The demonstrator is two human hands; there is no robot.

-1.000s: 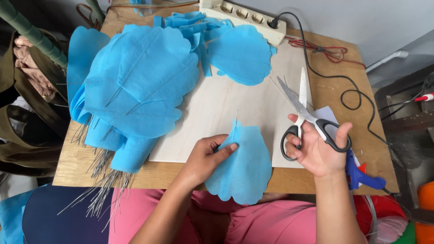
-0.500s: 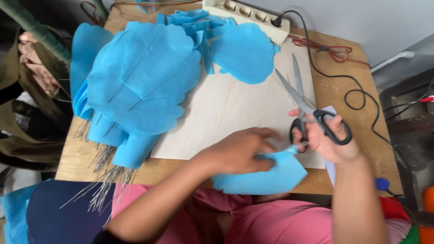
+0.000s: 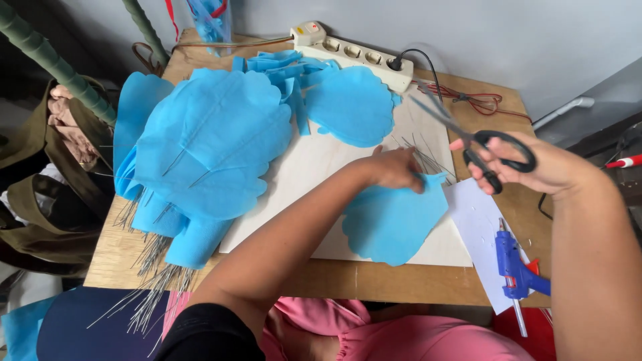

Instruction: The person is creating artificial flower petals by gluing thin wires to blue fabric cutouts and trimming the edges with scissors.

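Note:
My left hand reaches across the pale board and presses its fingers on the top edge of a blue scalloped fabric petal, close to a bundle of thin wires. My right hand holds black-handled scissors with the blades apart and pointing up and left, above the table and apart from the petal.
A big pile of blue wired petals covers the left of the wooden table. Another petal lies at the back by a white power strip. A blue glue gun rests on white paper at the right.
The petal went from the table's front edge up onto the board. My left hand slid right and forward to its top edge. The scissors rose and tilted left.

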